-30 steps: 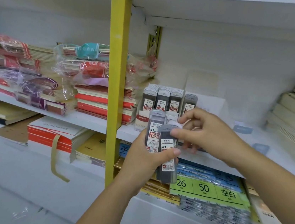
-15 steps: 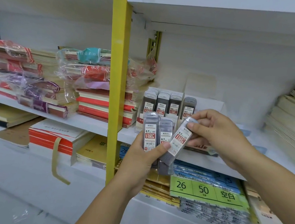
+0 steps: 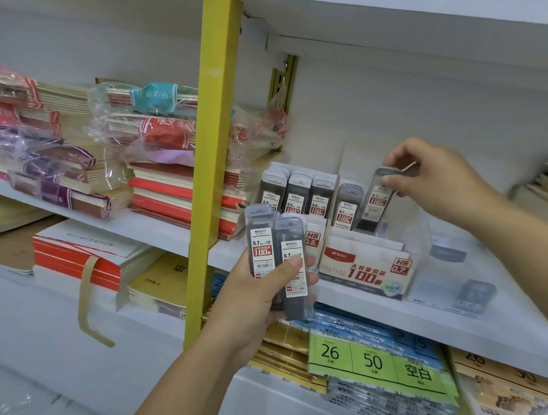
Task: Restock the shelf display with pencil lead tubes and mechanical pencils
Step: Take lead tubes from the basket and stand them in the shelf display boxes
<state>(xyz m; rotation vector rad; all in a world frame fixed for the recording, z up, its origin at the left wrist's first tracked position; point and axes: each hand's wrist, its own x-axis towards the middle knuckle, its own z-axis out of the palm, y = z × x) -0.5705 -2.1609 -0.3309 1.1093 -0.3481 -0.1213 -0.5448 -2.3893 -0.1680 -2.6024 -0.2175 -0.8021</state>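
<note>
Pinches lead tube [image 3: 375, 199] by its cap, right hand [image 3: 441, 183] at two o'clock, tilted for the display box [image 3: 361, 269]; grips spare tubes [image 3: 261, 243] in left hand [image 3: 253, 305], ready.

I had the left hand [image 3: 261, 295] low centre, left forearm [image 3: 182, 379] up from the bottom edge, thumb and fingers wrapped round a bunch of lead tubes [image 3: 261, 243]. Right arm [image 3: 524, 234] stretched in from the right, higher; the right hand [image 3: 441, 183] pinched a single tube [image 3: 375, 202] by its top, thumb against fingertips.
</note>
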